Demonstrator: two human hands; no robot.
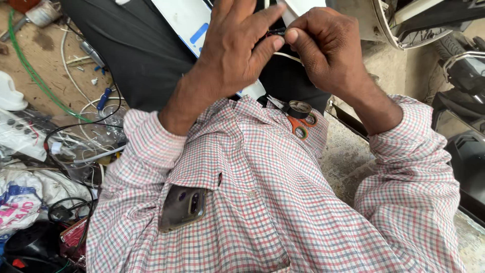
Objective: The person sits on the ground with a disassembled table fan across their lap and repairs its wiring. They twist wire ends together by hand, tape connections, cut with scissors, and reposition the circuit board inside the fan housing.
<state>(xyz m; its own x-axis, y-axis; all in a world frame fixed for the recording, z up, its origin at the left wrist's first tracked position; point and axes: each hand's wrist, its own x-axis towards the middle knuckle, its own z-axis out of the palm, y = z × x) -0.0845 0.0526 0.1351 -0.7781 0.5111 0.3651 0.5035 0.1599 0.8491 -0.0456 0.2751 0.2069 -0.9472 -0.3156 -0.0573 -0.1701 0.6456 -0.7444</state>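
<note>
My left hand (230,53) and my right hand (323,45) meet at the top centre, fingertips pinched together on thin wires (277,33), one white strand trailing down between them. Both hands work against a black and white vehicle panel (151,55). Below them, on my checked shirt, lie a roll of black tape (300,108) and orange-handled scissors (302,126). A phone (183,206) sits in my shirt pocket.
Loose cables, a green wire (30,71), a white power strip (20,134) and plastic bags (20,202) litter the dirt floor on the left. A scooter's wheel and body (429,20) stand at the upper right, with dark panels (465,151) along the right edge.
</note>
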